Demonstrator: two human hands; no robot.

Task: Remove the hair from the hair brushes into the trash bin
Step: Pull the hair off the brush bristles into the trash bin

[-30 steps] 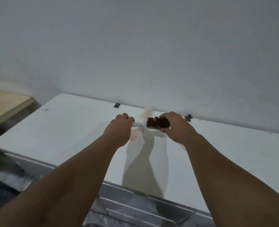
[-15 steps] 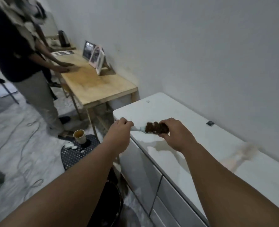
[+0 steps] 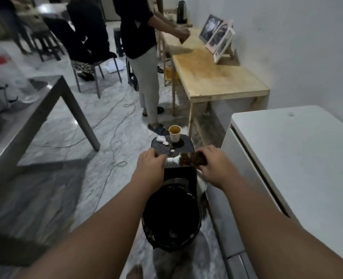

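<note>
I hold a hair brush (image 3: 187,159) level in front of me, just beyond the far rim of a black mesh trash bin (image 3: 171,216) that stands on the floor. My left hand (image 3: 149,165) is closed around its white handle. My right hand (image 3: 215,166) grips the brush head, fingers on the brown clump of hair in the bristles. The bin's inside is dark, with a few pale scraps at the bottom.
A white cabinet (image 3: 299,158) stands right of the bin. Beyond the bin, a black stool (image 3: 172,150) carries a paper cup (image 3: 175,133) and white scraps. A wooden table (image 3: 217,77), a standing person (image 3: 144,57), a grey table (image 3: 25,117) and floor cables (image 3: 114,125) lie beyond.
My view has swung left from the white cabinet top to the floor. Both hands carried the brush off the cabinet to above the trash bin, grips unchanged.
</note>
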